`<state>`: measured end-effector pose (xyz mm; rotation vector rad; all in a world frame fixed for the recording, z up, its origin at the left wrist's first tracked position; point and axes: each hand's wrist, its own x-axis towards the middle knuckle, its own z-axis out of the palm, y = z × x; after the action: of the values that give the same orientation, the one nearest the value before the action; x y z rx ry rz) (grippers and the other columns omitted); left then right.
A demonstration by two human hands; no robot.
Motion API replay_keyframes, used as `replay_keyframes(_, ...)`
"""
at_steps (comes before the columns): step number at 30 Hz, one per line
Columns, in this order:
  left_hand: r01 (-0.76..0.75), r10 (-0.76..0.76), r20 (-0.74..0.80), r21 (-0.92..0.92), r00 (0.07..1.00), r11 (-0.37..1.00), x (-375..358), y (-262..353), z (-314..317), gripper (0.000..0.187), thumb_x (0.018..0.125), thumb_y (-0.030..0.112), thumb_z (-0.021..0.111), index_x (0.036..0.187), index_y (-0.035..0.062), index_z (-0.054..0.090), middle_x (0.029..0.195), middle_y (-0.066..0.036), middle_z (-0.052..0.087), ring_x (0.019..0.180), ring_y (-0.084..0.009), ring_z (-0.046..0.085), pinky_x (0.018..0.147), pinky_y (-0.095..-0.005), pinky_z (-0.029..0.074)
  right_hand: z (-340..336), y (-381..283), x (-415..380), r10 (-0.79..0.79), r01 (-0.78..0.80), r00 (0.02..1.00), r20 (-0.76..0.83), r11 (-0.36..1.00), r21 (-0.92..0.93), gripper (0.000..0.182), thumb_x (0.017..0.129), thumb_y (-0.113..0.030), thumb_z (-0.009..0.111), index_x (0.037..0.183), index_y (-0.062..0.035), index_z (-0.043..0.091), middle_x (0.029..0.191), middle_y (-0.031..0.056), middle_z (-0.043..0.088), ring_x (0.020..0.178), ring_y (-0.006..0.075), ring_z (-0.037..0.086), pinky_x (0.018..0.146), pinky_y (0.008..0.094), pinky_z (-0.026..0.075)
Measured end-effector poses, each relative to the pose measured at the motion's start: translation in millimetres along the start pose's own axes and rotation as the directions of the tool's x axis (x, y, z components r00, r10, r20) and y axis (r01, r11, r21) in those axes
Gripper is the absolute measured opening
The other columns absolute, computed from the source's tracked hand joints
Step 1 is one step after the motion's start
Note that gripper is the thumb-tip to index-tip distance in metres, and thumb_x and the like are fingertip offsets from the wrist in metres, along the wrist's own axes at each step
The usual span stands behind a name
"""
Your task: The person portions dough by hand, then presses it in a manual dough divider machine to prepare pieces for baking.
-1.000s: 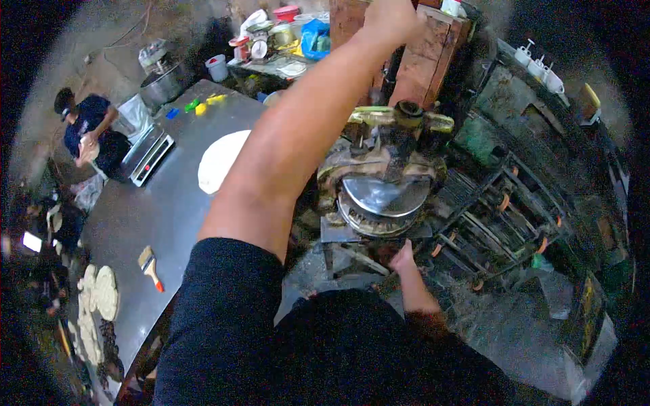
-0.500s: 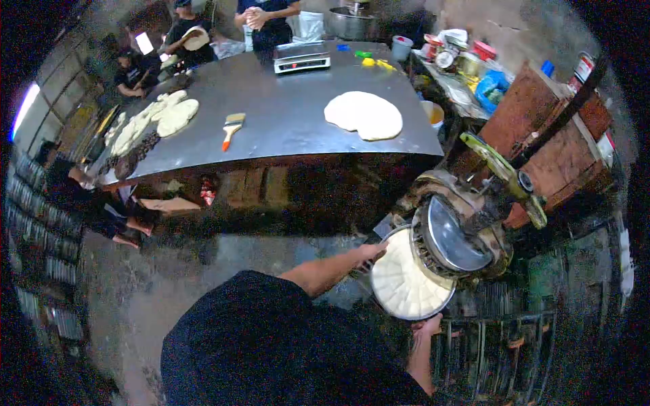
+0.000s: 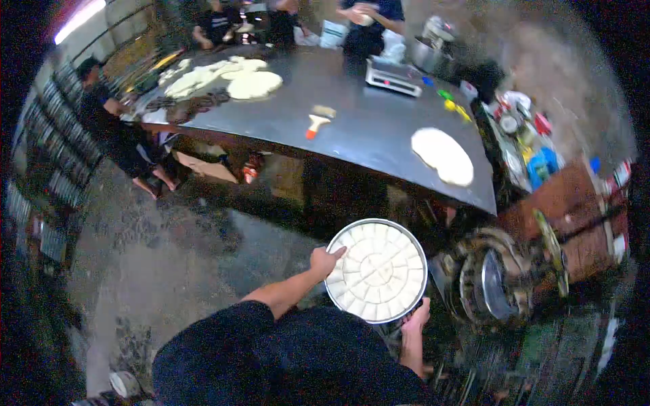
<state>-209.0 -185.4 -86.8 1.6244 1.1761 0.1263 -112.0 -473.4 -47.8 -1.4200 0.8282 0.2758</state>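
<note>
A round metal pan (image 3: 328, 279) is held level in front of my body. In it lies a disc of pale dough (image 3: 379, 267), cut into rings of small pieces. My left hand (image 3: 327, 262) grips the pan's left rim, thumb over the edge on the dough. At the lower right, my right hand (image 3: 416, 317) is closed on the rim, its fingers partly hidden beneath. To the right of the pan stands a dough-dividing machine (image 3: 497, 284) with a round metal head, blurred by motion.
A metal-topped table (image 3: 359, 145) carries a dough sheet (image 3: 443, 155), a brush (image 3: 319, 120), a scale (image 3: 394, 78) and more dough (image 3: 254, 84) at its left. Co-workers stand around it; one person (image 3: 115, 122) is at the left end. Racks of trays (image 3: 44, 149) line the left side.
The pan of dough has come out from under the machine's head and moved left, held by both hands. My view has turned left, and the whole cut dough now shows.
</note>
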Motion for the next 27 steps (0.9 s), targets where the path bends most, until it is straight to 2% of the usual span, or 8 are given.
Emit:
replay_keyframes(2, -0.05, 0.042, -0.062, -0.144, 0.997, 0.988, 44.0, -28.4, -47.0, 0.061, 0.073, 0.057, 0.071, 0.086, -0.0028, 0.071, 0.085, -0.022, 0.069, 0.076, -0.0348, 0.068, 0.069, -0.0439, 0.051, 74.3, -21.1, -53.5, -0.01, 0.023, 0.978, 0.207, 0.998, -0.06, 0.034, 0.076, -0.049, 0.061, 0.081, -0.0157, 0.056, 0.066, -0.002, 0.058, 0.047, 0.0098, 0.049, 0.037, 0.0247, 0.026)
replay_keyframes(6, -0.018, -0.036, -0.15, -0.344, 0.988, 0.939, 76.7, 5.0, -188.1, 0.048, 0.078, 0.043, 0.075, 0.086, -0.0039, 0.071, 0.075, -0.012, 0.069, 0.065, -0.0144, 0.063, 0.059, -0.0337, 0.049, 190.1, -19.0, -86.7, -0.13, 0.103, 0.802, 0.583, 0.992, 0.078, 0.035, 0.081, -0.044, 0.06, 0.069, -0.0187, 0.039, 0.05, -0.0041, 0.04, 0.041, 0.0082, 0.037, 0.038, 0.0259, 0.023)
replay_keyframes(10, -0.057, -0.09, -0.179, -0.68, 0.98, 0.731, 133.9, 6.1, -284.2, 0.038, 0.079, 0.03, 0.077, 0.093, -0.005, 0.068, 0.085, -0.009, 0.069, 0.069, -0.0134, 0.063, 0.061, -0.031, 0.05, 304.6, -26.2, -195.4, -0.057, -0.021, 0.688, 0.724, 0.995, 0.099, 0.031, 0.087, -0.038, 0.057, 0.07, -0.018, 0.042, 0.048, -0.0046, 0.034, 0.039, 0.0103, 0.032, 0.039, 0.0274, 0.026)
replay_keyframes(12, -0.15, -0.053, -0.254, -0.715, 0.966, 0.683, 118.9, 12.3, -263.6, 0.036, 0.08, 0.026, 0.077, 0.096, -0.0047, 0.067, 0.089, -0.008, 0.069, 0.071, -0.0131, 0.063, 0.063, -0.0299, 0.051, 292.6, -33.8, -163.5, -0.133, 0.055, 0.667, 0.733, 0.99, 0.13, 0.023, 0.086, -0.035, 0.06, 0.076, -0.0174, 0.049, 0.059, -0.0069, 0.043, 0.04, 0.0056, 0.032, 0.037, 0.0206, 0.022)
replay_keyframes(14, -0.241, 0.032, -0.275, -0.774, 0.961, 0.586, 120.2, 11.6, -266.4, 0.036, 0.082, 0.023, 0.075, 0.102, -0.0044, 0.065, 0.093, -0.009, 0.068, 0.076, -0.0128, 0.063, 0.068, -0.0289, 0.051, 308.8, -32.5, -167.1, -0.203, 0.165, 0.785, 0.585, 0.979, 0.118, 0.022, 0.086, -0.035, 0.06, 0.076, -0.0173, 0.051, 0.061, -0.0081, 0.045, 0.041, 0.0033, 0.032, 0.035, 0.0196, 0.019)
replay_keyframes(18, -0.294, 0.119, -0.278, -0.764, 0.953, 0.574, 127.0, 2.2, -240.7, 0.035, 0.083, 0.019, 0.073, 0.109, -0.0033, 0.063, 0.099, -0.009, 0.068, 0.083, -0.0135, 0.064, 0.074, -0.0291, 0.051, 314.4, -29.6, -144.9, -0.308, 0.289, 0.716, 0.627, 0.948, 0.136, 0.024, 0.084, -0.035, 0.066, 0.074, -0.0186, 0.052, 0.064, -0.0102, 0.042, 0.043, 0.0017, 0.032, 0.037, 0.0185, 0.02)
replay_keyframes(20, -0.306, 0.135, -0.29, -0.696, 0.947, 0.65, 135.1, -4.4, -234.3, 0.036, 0.083, 0.018, 0.073, 0.111, -0.003, 0.063, 0.101, -0.008, 0.068, 0.085, -0.0141, 0.064, 0.075, -0.0291, 0.052, 324.4, -17.3, -121.6, -0.433, 0.371, 0.616, 0.658, 0.896, 0.244, 0.018, 0.088, -0.03, 0.06, 0.09, -0.012, 0.062, 0.073, -0.0089, 0.056, 0.048, -0.002, 0.042, 0.037, 0.0165, 0.023)
replay_keyframes(27, -0.333, 0.191, -0.278, -0.68, 0.941, 0.653, 141.0, -13.0, -234.3, 0.043, 0.083, 0.019, 0.074, 0.115, -0.0061, 0.058, 0.105, -0.011, 0.065, 0.089, -0.0158, 0.062, 0.076, -0.0298, 0.052, 316.6, -12.1, -99.8, -0.452, 0.32, 0.461, 0.763, 0.887, 0.332, 0.019, 0.085, -0.011, 0.065, 0.101, -0.0021, 0.062, 0.083, -0.0028, 0.064, 0.062, 0.0008, 0.052, 0.05, 0.0156, 0.037)
